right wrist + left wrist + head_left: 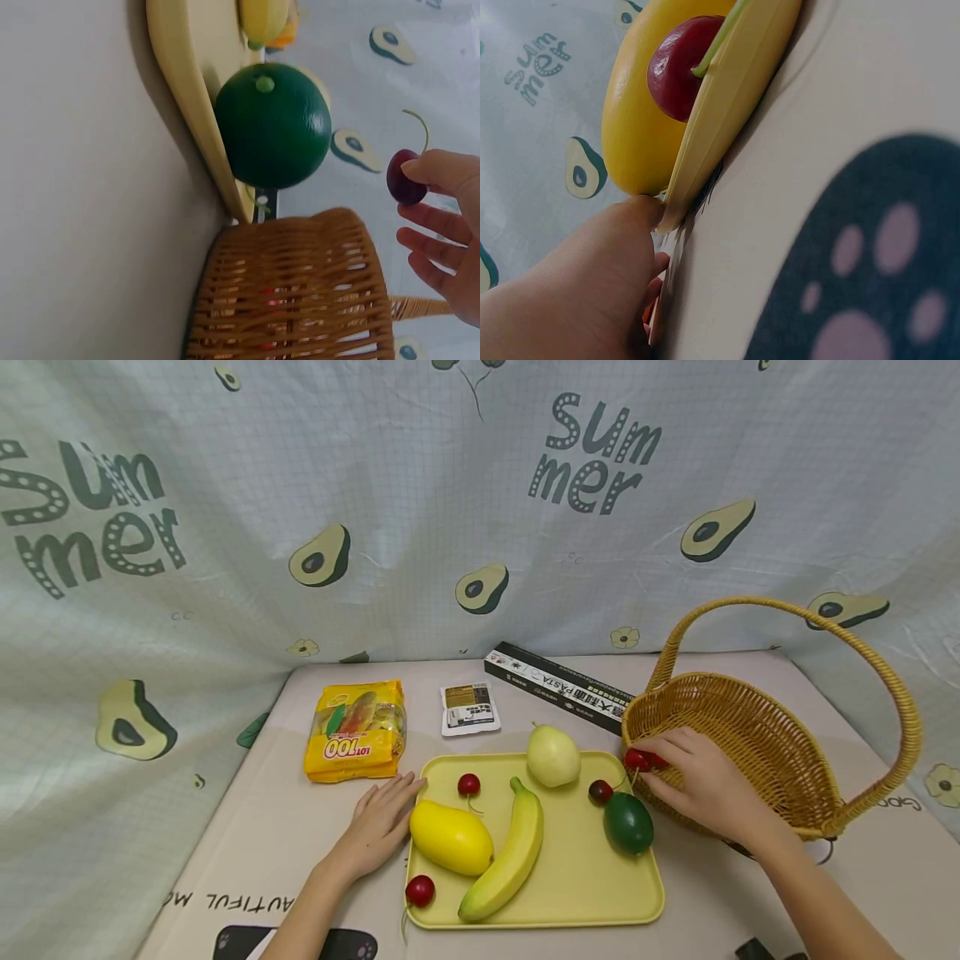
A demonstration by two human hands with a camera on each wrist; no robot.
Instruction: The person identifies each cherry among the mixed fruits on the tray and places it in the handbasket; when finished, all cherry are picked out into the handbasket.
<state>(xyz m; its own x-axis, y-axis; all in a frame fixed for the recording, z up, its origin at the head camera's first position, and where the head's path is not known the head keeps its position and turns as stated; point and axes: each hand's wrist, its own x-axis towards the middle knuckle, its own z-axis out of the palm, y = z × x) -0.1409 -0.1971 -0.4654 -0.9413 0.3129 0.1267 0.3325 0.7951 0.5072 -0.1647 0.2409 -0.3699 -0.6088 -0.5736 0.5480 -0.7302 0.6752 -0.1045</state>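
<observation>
My right hand (705,781) pinches a dark red cherry (405,178) between thumb and fingers, at the near left rim of the wicker basket (806,752). Fingers extended, my left hand (382,822) rests at the left edge of the yellow tray (577,893); in the left wrist view its thumb touches the rim. On the tray lie a yellow mango (450,839), a banana (510,856), a pale green pear (553,756), a dark green oval fruit (628,822) and cherries (468,785). Red spots show through the basket's weave in the right wrist view.
Behind the tray are a yellow candy bag (356,731), a small white sachet (469,708) and a long black pasta box (558,687) reaching the basket. The basket's tall handle (877,652) arches on the right. A patterned curtain (405,510) hangs behind the table.
</observation>
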